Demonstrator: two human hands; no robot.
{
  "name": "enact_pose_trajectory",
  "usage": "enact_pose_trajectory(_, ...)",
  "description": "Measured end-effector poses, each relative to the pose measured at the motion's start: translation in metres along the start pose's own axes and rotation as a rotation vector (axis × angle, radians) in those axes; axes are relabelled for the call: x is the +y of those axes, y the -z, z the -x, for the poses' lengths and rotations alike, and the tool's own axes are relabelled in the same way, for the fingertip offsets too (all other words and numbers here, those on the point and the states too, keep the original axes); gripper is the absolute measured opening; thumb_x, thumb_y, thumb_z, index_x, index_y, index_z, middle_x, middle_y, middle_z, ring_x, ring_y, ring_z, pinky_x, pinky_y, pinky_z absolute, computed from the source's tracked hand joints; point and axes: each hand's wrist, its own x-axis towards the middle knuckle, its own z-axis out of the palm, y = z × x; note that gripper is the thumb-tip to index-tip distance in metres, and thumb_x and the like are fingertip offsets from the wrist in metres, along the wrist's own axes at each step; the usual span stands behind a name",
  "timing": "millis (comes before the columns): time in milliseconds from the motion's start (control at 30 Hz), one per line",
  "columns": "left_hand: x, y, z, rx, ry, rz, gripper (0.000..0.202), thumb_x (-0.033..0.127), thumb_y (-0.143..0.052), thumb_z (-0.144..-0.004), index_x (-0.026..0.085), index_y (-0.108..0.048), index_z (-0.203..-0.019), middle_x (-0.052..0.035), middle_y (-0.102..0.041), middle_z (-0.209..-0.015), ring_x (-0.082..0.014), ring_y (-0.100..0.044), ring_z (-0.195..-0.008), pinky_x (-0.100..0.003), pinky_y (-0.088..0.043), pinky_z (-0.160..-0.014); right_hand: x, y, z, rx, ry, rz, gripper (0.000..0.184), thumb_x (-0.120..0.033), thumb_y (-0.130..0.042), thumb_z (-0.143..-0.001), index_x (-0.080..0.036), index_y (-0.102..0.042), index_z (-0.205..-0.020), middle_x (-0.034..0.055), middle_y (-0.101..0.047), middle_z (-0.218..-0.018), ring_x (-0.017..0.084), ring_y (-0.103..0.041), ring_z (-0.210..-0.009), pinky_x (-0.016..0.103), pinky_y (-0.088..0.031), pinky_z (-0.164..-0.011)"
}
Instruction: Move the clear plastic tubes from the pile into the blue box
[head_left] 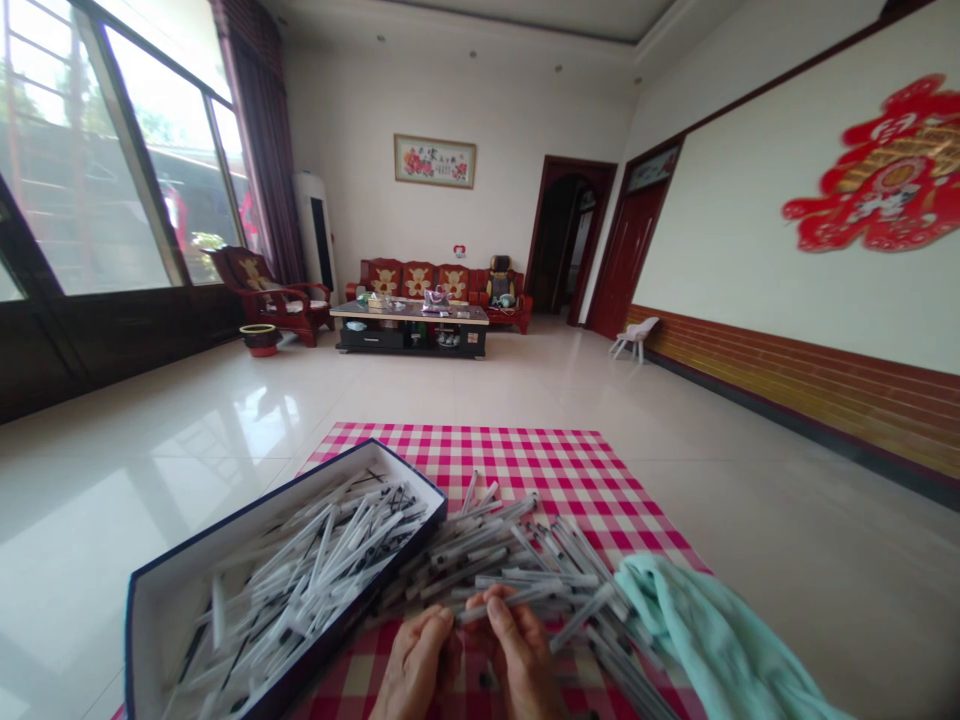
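My left hand [418, 655] and my right hand [519, 650] are close together at the front of the table. Both are closed in a pinch on one slim, translucent pen [474, 611], which lies nearly level between them. My fingers hide part of it. Just beyond my hands spreads a loose pile of similar pens [517, 550], several with dark ends. To the left a white box with a dark blue rim [285, 500] holds many translucent pen barrels [322, 570] and thin dark sticks that look like refills.
A pink and white checked cloth [555, 460] covers the table. A mint-green cloth [697, 630] lies bunched at the right. Across the tiled floor stand a coffee table [409, 313], a wooden sofa [397, 275], an armchair [274, 300] and a small chair [636, 338].
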Motion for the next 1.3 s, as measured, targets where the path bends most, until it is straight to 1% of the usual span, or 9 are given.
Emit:
enact_pose_trajectory(67,0.004,0.002,0.000,0.063,-0.031,-0.009,0.044,0.057,-0.048,-0.082,0.018,-0.048,-0.061,0.0055,-0.044,-0.051,-0.0090,-0.040,-0.046,-0.019,-0.033,-0.043,0.000,0.003,-0.001,0.059,0.007,0.026,0.018,-0.039,-0.067,-0.078,-0.024,-0.068,-0.089,0.0029,-0.072,-0.087,0.021,-0.066,-0.075,0.033,-0.052,-0.070)
enact_pose_trajectory(133,0.010,0.005,0.001,0.100,-0.119,-0.034,0.037,0.052,-0.055,-0.080,0.016,-0.058,-0.072,0.0021,-0.055,-0.062,-0.0118,-0.050,-0.058,-0.020,-0.041,-0.053,0.000,0.004,-0.002,0.102,0.011,0.040,0.020,-0.040,-0.068,-0.077,-0.025,-0.068,-0.089,0.0030,-0.073,-0.087,0.021,-0.066,-0.076,0.032,-0.052,-0.071)
enact_pose_trajectory(233,0.013,0.010,0.001,0.065,-0.218,-0.072,0.034,0.048,-0.062,-0.077,0.015,-0.065,-0.088,-0.0042,-0.067,-0.081,-0.0180,-0.058,-0.078,-0.024,-0.047,-0.070,-0.002,0.004,-0.002,0.098,0.012,0.041,0.020,-0.040,-0.069,-0.076,-0.024,-0.068,-0.088,0.0037,-0.073,-0.087,0.022,-0.067,-0.076,0.033,-0.053,-0.072)
enact_pose_trajectory(533,0.010,0.005,0.001,0.101,-0.415,-0.362,0.027,0.041,-0.047,-0.088,0.018,-0.062,-0.082,0.0001,-0.064,-0.070,-0.0136,-0.059,-0.063,-0.020,-0.046,-0.060,0.002,0.003,0.000,0.079,0.033,0.086,0.023,-0.042,-0.067,-0.076,-0.023,-0.068,-0.090,0.0057,-0.073,-0.091,0.025,-0.067,-0.082,0.039,-0.053,-0.077)
enact_pose_trajectory(700,0.006,-0.001,0.003,0.244,-0.485,-0.534,0.030,0.038,-0.040,-0.091,0.021,-0.057,-0.074,0.0004,-0.063,-0.065,-0.0139,-0.060,-0.059,-0.021,-0.046,-0.059,0.002,0.001,0.000,0.031,0.052,0.092,0.019,-0.039,-0.067,-0.078,-0.025,-0.067,-0.089,0.0041,-0.072,-0.090,0.023,-0.067,-0.080,0.037,-0.053,-0.076)
enact_pose_trajectory(833,0.006,0.001,0.003,0.262,-0.446,-0.567,0.039,0.040,-0.036,-0.093,0.021,-0.053,-0.063,0.0022,-0.057,-0.055,-0.0123,-0.055,-0.050,-0.020,-0.043,-0.052,0.002,0.000,0.000,0.028,0.044,0.102,0.018,-0.040,-0.066,-0.078,-0.025,-0.068,-0.087,0.0034,-0.072,-0.089,0.022,-0.066,-0.078,0.035,-0.053,-0.074)
enact_pose_trajectory(900,0.010,0.004,0.004,0.237,-0.422,-0.516,0.037,0.039,-0.036,-0.093,0.020,-0.057,-0.069,0.0013,-0.061,-0.061,-0.0129,-0.059,-0.056,-0.019,-0.045,-0.056,0.002,0.001,-0.001,0.064,0.040,0.103,0.019,-0.041,-0.067,-0.077,-0.025,-0.068,-0.088,0.0036,-0.072,-0.089,0.022,-0.067,-0.078,0.036,-0.054,-0.075)
enact_pose_trajectory(1033,0.019,0.006,0.008,0.154,-0.486,-0.417,0.025,0.038,-0.045,-0.090,0.020,-0.062,-0.089,-0.0020,-0.067,-0.080,-0.0155,-0.064,-0.074,-0.021,-0.048,-0.068,0.003,0.003,-0.002,0.105,0.049,0.107,0.023,-0.042,-0.068,-0.075,-0.024,-0.068,-0.089,0.0046,-0.073,-0.089,0.024,-0.068,-0.078,0.038,-0.054,-0.075)
enact_pose_trajectory(1300,0.013,0.001,0.006,0.184,-0.425,-0.415,0.034,0.043,-0.042,-0.090,0.020,-0.061,-0.073,0.0002,-0.062,-0.065,-0.0141,-0.058,-0.060,-0.020,-0.045,-0.059,0.002,0.001,0.001,0.039,0.067,0.110,0.021,-0.040,-0.066,-0.078,-0.023,-0.068,-0.090,0.0059,-0.072,-0.091,0.024,-0.067,-0.080,0.039,-0.053,-0.076)
